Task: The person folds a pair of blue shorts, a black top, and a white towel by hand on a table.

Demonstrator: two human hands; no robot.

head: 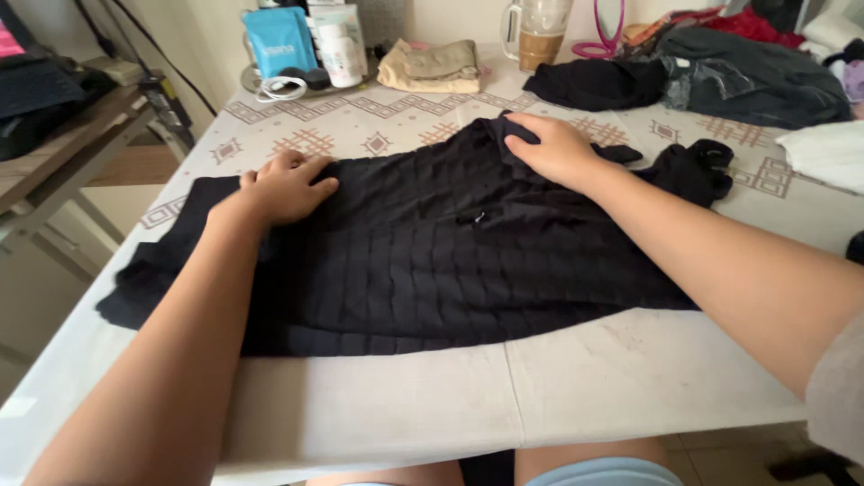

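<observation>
Flat on a black shirt (pixel 432 261), both hands press down with nothing gripped: the left hand (pixel 286 187) with fingers partly curled near its far left edge, the right hand (pixel 558 148) spread on the far edge. Underneath is a table (pixel 594 378) with a pale patterned cloth, the shirt spread across its middle. Folded beige cloth (pixel 432 67), a blue pouch (pixel 279 40) and dark clothes (pixel 720 76) sit along the far side.
</observation>
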